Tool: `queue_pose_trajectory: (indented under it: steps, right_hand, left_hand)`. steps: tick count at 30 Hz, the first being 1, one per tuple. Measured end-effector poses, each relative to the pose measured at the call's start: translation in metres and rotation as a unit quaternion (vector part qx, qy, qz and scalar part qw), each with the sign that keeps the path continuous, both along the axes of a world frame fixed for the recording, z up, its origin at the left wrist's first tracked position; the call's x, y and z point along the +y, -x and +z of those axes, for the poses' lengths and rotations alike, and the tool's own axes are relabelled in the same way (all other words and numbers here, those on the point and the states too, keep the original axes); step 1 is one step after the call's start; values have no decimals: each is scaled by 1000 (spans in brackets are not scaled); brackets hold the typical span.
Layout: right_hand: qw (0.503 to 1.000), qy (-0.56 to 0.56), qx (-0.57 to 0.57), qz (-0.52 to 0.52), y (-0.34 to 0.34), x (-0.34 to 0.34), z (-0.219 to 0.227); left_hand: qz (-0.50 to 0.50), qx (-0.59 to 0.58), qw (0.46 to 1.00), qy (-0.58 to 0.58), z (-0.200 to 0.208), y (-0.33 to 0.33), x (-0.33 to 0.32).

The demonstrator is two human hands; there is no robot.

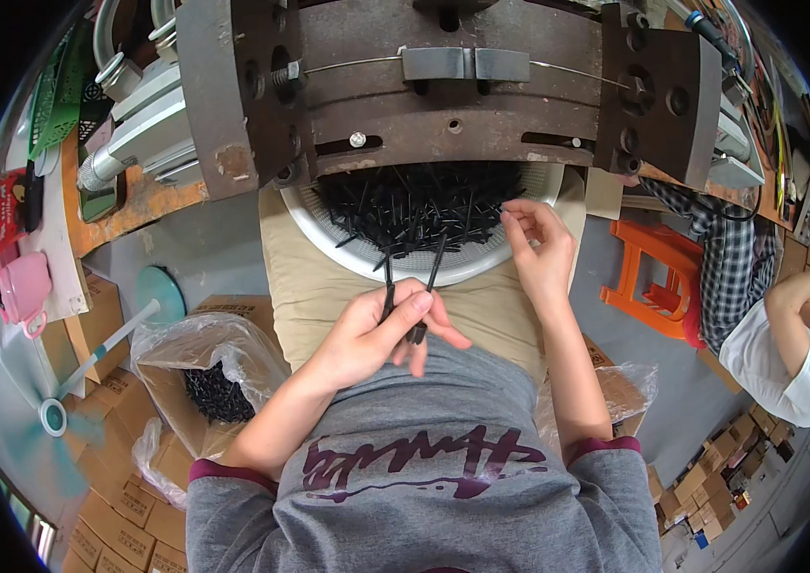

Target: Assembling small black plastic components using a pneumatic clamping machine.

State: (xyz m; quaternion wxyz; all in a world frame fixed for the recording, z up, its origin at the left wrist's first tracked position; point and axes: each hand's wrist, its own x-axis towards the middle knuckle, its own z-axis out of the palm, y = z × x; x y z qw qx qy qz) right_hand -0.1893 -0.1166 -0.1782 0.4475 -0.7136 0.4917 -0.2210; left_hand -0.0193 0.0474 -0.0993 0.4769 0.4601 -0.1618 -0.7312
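Observation:
A white basket (510,263) full of thin black sticks (414,205) rests on my lap, on tan cloth, partly under the machine's edge. My left hand (381,329) is closed around a few of these sticks, at least two standing up from the fingers in front of the basket's near rim. At the basket's right side, my right hand (543,253) has thumb and index finger pinched together. Whatever sits between those fingertips is too small to make out against the dark pile.
A heavy brown metal machine (529,119) carrying two grey metal blocks (435,64) spans the far side. Left are a teal fan (53,417) and a plastic-lined carton (166,382) of black pieces. An orange stool (643,277) and another person (777,353) are right.

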Motion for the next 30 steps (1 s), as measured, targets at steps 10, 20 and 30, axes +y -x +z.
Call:
queue_pose_trajectory:
  steps: [10,20,30]
  right_hand:
    - [977,-184,-87,-62,-8,-23,-17]
    - [907,-340,-235,77,-18,19,83]
    - [880,-369,-277,113,-24,32,123]
  left_hand:
    - [-22,85,993,82,19,-2,0]
    - [-46,16,999,8,38,-1,2]
    - [-46,-110,993,-2,66,1,1]
